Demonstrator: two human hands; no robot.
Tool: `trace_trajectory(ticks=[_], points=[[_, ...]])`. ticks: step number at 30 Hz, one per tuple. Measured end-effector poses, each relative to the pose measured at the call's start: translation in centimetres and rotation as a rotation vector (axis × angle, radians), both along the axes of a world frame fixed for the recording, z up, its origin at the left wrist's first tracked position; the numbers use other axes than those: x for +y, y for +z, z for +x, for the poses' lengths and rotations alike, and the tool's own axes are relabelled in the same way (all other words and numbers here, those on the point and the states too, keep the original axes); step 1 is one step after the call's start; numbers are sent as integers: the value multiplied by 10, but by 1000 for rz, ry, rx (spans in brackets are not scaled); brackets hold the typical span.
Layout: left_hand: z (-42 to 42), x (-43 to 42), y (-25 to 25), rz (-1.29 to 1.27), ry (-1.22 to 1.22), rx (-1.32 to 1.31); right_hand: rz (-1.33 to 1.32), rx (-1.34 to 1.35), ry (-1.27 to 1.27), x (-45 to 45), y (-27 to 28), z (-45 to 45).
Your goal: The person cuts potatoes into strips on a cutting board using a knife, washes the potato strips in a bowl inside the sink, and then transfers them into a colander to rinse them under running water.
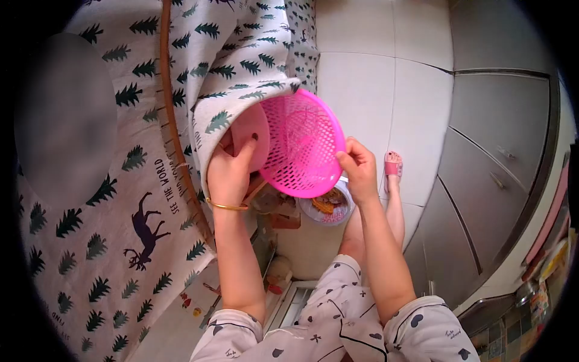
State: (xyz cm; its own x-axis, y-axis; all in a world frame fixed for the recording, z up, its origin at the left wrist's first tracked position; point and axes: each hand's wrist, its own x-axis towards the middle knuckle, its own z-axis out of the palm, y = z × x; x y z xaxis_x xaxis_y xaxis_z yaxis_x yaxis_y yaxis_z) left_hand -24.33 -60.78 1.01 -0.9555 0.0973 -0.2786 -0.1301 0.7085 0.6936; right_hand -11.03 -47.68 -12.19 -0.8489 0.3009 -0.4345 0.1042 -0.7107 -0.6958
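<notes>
My right hand [360, 170] pinches the rim of a bright pink plastic basket [310, 145] with perforated sides. The basket is tilted, so its inside faces up towards me. My left hand [230, 172] is closed round a pale pink, smooth-walled container [259, 136], its thumb on the near side and its other fingers mostly hidden. That container sits against the left side of the basket; whether one is inside the other I cannot tell. A white cloth [218, 117] printed with green trees hangs over the left hand's side and partly covers both pink things.
Below the basket stands a bin [338, 212] with food scraps in it. The patterned cloth covers a table [108, 241] on the left. Grey cabinets [482, 163] line the right side, above pale floor tiles [356, 72]. A foot in a pink slipper [393, 164] rests on the floor.
</notes>
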Motion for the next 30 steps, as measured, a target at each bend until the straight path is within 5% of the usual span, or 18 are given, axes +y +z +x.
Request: trace_trajectory(ticks=[9,12,16,19,23,26,30], points=[[-22,-37,-62,-662,25,34,-99,-103,-169,14,12,50],[-30,-42,-61,-718,-86,-376,-74,-85,-155,20,27,59],[-15,-43,-52,-163,-359,-84,-56,-34,-141,28,44,75],[25,-11,-16,122,-112,-313,-29,-39,-167,37,66,96],[68,-2,8,88,-218,-155,-93,3,-250,52,113,130],[93,18,40,200,-209,-247,-112,6,-340,66,140,174],[126,40,51,429,-512,-433,-130,21,-495,84,190,246]])
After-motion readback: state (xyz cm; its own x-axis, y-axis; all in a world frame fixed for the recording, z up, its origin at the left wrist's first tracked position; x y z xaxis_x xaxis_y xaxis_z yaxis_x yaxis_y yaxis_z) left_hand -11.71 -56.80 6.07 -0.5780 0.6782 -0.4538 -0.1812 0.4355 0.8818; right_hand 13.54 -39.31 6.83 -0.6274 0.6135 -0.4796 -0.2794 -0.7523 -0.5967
